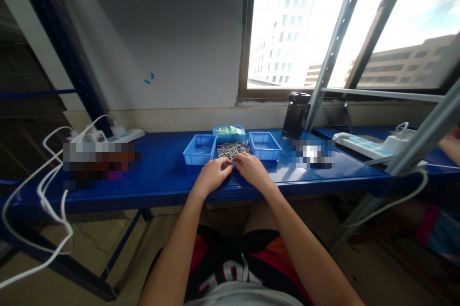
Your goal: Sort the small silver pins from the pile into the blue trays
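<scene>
Close in front of me, a pile of thin silvery metal pieces (234, 148), which look like screws or nails, sits between blue bins. My left hand (212, 174) is at the near side of the pile, its thumb and fingers closed in a pinch. Beside it, my right hand (252, 169) is also pinched, fingertips almost meeting the left ones. Whatever lies between the fingertips is too small to name. The left blue bin (200, 159) has a few thin pieces in it. On the other side stands the right blue bin (266, 154).
Behind the pile, another blue bin (230, 138) holds green-tinted plastic packets (230, 130). A black bottle (296, 117) stands by the window. Power strips (362, 146) and white cables (46, 196) lie at both sides. At far right, another person's arm (451, 145) shows.
</scene>
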A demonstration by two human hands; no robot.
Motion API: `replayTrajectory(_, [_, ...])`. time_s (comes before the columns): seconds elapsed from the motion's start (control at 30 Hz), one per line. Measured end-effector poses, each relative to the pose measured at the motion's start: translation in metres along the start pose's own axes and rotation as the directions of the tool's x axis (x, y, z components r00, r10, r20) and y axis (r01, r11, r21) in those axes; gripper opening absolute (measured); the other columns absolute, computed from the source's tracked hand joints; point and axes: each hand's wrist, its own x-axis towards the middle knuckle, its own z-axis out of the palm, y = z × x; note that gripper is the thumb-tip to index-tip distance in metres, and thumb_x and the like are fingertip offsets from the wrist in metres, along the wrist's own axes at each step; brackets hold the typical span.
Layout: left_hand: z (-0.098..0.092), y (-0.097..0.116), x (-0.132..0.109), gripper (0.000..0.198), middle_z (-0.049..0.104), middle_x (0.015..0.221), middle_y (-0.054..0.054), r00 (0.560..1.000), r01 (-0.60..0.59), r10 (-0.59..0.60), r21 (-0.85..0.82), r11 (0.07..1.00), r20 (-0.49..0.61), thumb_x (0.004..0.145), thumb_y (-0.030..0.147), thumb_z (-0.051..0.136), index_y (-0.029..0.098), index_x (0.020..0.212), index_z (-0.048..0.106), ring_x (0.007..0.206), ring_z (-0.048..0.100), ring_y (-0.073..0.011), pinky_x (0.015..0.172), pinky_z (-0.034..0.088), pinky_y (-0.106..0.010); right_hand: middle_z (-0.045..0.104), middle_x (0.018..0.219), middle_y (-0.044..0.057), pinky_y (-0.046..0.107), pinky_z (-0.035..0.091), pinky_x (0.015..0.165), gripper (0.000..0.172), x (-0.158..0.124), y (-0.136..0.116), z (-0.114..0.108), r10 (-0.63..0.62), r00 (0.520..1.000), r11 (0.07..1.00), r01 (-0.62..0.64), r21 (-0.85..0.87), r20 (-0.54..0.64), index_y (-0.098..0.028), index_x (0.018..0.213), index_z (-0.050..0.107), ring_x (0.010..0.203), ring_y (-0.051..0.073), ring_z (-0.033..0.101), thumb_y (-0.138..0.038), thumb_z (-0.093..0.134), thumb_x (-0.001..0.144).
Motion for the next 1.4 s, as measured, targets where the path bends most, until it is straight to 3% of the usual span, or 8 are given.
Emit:
replayTrajectory(0.23, [0.0002, 0.0014, -0.0002, 0.024, 0.065, 0.076, -0.001, 1.000, 0.008, -0.008, -0.026, 1.000, -0.011, 0.080, 0.033, 0.047, 0.023, 0.097, 0.062, 0.068, 0.058, -0.0161, 0.061, 0.040, -0.023, 0.060, 0.090, 0.006, 0.024, 0.043, 0.072, 0.019, -0.0011, 0.0021, 0.0009, -0.104, 0.986, 0.972, 0.129, 0.197, -0.133, -0.017, 0.091, 0.061, 0.077, 0.014, 0.057, -0.012, 0.044, 0.084])
replayTrajectory(0.47, [0.0001, -0.0013, 0.0005, 0.039, 0.065, 0.081, 0.000, 1.000, -0.014, 0.014, -0.041, 0.999, 0.005, 0.079, 0.032, 0.050, 0.028, 0.117, 0.053, 0.069, 0.058, -0.0164, 0.059, 0.040, -0.023, 0.058, 0.080, 0.003, 0.022, 0.046, 0.068, 0.022, -0.0015, -0.0006, -0.0005, -0.186, 0.976, 0.880, 0.215, 0.423, -0.109, -0.017, 0.097, 0.058, 0.072, 0.012, 0.056, -0.010, 0.047, 0.080])
replayTrajectory(0.67, [0.0009, -0.0030, 0.0014, 0.034, 0.066, 0.085, -0.002, 1.000, -0.003, 0.003, -0.012, 1.000, 0.016, 0.076, 0.023, 0.050, 0.024, 0.109, 0.060, 0.072, 0.059, -0.0171, 0.064, 0.041, -0.024, 0.057, 0.076, 0.001, 0.021, 0.044, 0.063, 0.016, -0.0015, 0.0000, 0.0012, -0.181, 0.974, 0.881, 0.222, 0.417, -0.135, -0.016, 0.087, 0.059, 0.066, 0.010, 0.052, -0.011, 0.048, 0.077])
replayTrajectory(1.1, [0.0015, -0.0037, 0.0023, 0.022, 0.067, 0.082, -0.004, 1.000, -0.028, 0.028, -0.013, 1.000, -0.006, 0.079, 0.026, 0.047, 0.020, 0.092, 0.064, 0.076, 0.060, -0.0183, 0.068, 0.042, -0.025, 0.057, 0.076, 0.001, 0.022, 0.042, 0.064, 0.018, -0.0027, -0.0013, -0.0001, -0.187, 0.974, 0.882, 0.223, 0.416, -0.125, -0.017, 0.081, 0.059, 0.067, 0.010, 0.051, -0.007, 0.049, 0.070])
replayTrajectory(1.27, [0.0013, -0.0039, 0.0026, 0.026, 0.067, 0.083, -0.004, 1.000, -0.011, 0.011, 0.011, 1.000, 0.012, 0.079, 0.028, 0.047, 0.021, 0.099, 0.063, 0.075, 0.060, -0.0188, 0.067, 0.042, -0.025, 0.057, 0.077, 0.001, 0.021, 0.042, 0.063, 0.021, -0.0024, -0.0003, 0.0012, -0.188, 0.974, 0.878, 0.225, 0.423, -0.128, -0.016, 0.083, 0.059, 0.066, 0.010, 0.051, -0.006, 0.048, 0.070])
replayTrajectory(1.4, [0.0010, -0.0034, 0.0026, 0.023, 0.068, 0.086, -0.004, 1.000, -0.006, 0.006, 0.018, 1.000, 0.024, 0.079, 0.029, 0.047, 0.021, 0.093, 0.064, 0.080, 0.061, -0.0197, 0.072, 0.042, -0.026, 0.058, 0.078, 0.001, 0.021, 0.043, 0.064, 0.018, -0.0023, -0.0002, 0.0017, -0.184, 0.974, 0.872, 0.224, 0.435, -0.134, -0.016, 0.083, 0.059, 0.068, 0.010, 0.052, -0.007, 0.049, 0.071])
